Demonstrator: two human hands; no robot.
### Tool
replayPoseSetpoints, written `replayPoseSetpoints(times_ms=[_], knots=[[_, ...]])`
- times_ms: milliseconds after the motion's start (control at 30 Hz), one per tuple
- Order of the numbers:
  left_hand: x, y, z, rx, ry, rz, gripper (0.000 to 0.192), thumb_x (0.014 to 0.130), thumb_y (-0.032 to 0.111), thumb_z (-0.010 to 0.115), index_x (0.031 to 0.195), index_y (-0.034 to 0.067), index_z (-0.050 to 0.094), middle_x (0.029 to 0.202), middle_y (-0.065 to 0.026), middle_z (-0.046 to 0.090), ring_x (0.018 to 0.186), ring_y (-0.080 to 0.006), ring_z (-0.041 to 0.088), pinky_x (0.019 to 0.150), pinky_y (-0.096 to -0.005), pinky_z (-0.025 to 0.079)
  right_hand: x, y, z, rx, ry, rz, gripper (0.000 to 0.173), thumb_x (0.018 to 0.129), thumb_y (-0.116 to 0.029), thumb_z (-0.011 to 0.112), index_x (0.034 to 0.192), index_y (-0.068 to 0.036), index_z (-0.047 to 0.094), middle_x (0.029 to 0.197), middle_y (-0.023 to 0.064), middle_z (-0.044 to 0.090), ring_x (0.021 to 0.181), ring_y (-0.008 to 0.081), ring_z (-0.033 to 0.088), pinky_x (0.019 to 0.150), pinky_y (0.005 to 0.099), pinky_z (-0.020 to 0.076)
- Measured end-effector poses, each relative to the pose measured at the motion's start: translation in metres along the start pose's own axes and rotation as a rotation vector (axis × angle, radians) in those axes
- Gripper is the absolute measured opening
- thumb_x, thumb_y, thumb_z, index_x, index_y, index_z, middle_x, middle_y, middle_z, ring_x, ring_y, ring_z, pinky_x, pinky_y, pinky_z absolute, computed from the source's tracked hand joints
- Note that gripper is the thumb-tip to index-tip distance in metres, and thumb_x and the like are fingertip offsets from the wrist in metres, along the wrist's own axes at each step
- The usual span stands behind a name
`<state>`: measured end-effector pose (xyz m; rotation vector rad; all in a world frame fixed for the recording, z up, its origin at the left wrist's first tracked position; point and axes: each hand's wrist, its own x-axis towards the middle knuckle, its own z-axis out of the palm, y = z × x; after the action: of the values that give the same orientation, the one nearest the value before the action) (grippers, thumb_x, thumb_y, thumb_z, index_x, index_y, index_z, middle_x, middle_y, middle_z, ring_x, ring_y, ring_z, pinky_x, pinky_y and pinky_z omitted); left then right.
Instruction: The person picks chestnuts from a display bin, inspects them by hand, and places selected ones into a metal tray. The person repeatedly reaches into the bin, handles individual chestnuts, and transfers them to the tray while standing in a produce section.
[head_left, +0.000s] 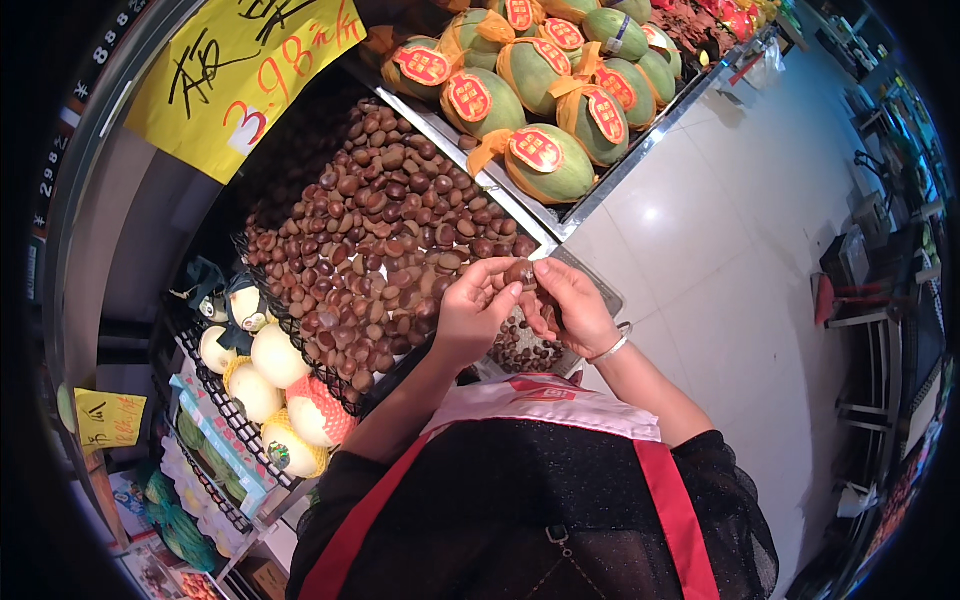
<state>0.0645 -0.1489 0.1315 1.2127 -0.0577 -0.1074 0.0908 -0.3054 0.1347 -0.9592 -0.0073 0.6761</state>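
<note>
Both of my hands meet in front of my apron (551, 397), at the lower right corner of a display bin heaped with brown chestnuts (375, 225). A chestnut (521, 274) is pinched between the fingertips of my left hand (480, 300) and my right hand (574, 304). More brown nuts seem to lie in the curled fingers of my right hand, partly hidden. Below the hands, a light container (562, 363) holds several small dark chestnuts.
Green melons (551, 163) with orange ribbons fill the tray beyond a metal divider (517, 196). Pale melons (279, 355) in a black basket stand at the left. A yellow price sign (240, 75) hangs upper left. Tiled floor (675, 225) lies right; a metal rack (866, 322) stands farther off.
</note>
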Motion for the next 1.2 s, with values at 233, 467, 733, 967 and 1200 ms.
replayPoseSetpoints(times_ms=[233, 467, 733, 967, 1200], knots=[[0.008, -0.001, 0.019, -0.027, -0.052, -0.055, 0.018, 0.089, -0.007, 0.051, 0.107, -0.005, 0.048, 0.082, -0.0087, 0.058, 0.069, -0.0125, 0.060, 0.053, -0.0257, 0.054, -0.010, 0.013, 0.003, -0.188, 0.120, -0.218, 0.031, 0.102, -0.031, 0.038, 0.102, -0.002, 0.050, 0.065, 0.0013, 0.045, 0.047, 0.0096, 0.047, 0.044, 0.0207, 0.0364], [0.015, -0.018, 0.026, 0.132, -0.036, -0.041, 0.016, 0.089, -0.007, 0.051, 0.104, -0.004, 0.050, 0.080, -0.0075, 0.059, 0.065, -0.0124, 0.060, 0.050, -0.0245, 0.050, -0.009, 0.020, -0.006, -0.378, 0.257, -0.326, 0.025, 0.102, -0.023, 0.039, 0.100, -0.001, 0.049, 0.062, 0.0020, 0.049, 0.046, 0.0093, 0.047, 0.044, 0.0224, 0.0388], [0.026, -0.065, 0.011, 0.801, -0.064, -0.121, 0.012, 0.086, 0.003, 0.061, 0.096, 0.000, 0.057, 0.079, -0.0002, 0.053, 0.074, -0.0054, 0.052, 0.068, -0.0218, 0.046, 0.010, 0.072, -0.070, 0.464, 0.258, 0.170, 0.035, 0.092, -0.048, 0.054, 0.087, -0.013, 0.056, 0.067, 0.0022, 0.057, 0.051, 0.0121, 0.056, 0.036, 0.0246, 0.0321], [0.035, -0.127, -0.005, 0.633, -0.116, -0.495, 0.013, 0.087, 0.008, 0.064, 0.096, 0.001, 0.061, 0.076, -0.0013, 0.058, 0.069, -0.0082, 0.052, 0.063, -0.0239, 0.044, 0.022, 0.197, -0.241, 1.032, 0.677, 0.274, 0.023, 0.087, -0.022, 0.056, 0.081, 0.001, 0.059, 0.077, 0.0116, 0.062, 0.074, 0.0258, 0.063, 0.068, 0.0325, 0.0540], [0.022, -0.154, -0.034, 0.829, -0.329, -0.687, 0.034, 0.085, 0.031, 0.069, 0.105, 0.004, 0.066, 0.097, -0.0113, 0.067, 0.092, -0.0198, 0.061, 0.083, -0.0332, 0.048, -0.202, -0.147, -0.620, 0.728, 1.146, -1.318, 0.042, 0.091, -0.039, 0.056, 0.107, -0.001, 0.048, 0.105, 0.0134, 0.051, 0.099, 0.0236, 0.050, 0.088, 0.0375, 0.0404]])
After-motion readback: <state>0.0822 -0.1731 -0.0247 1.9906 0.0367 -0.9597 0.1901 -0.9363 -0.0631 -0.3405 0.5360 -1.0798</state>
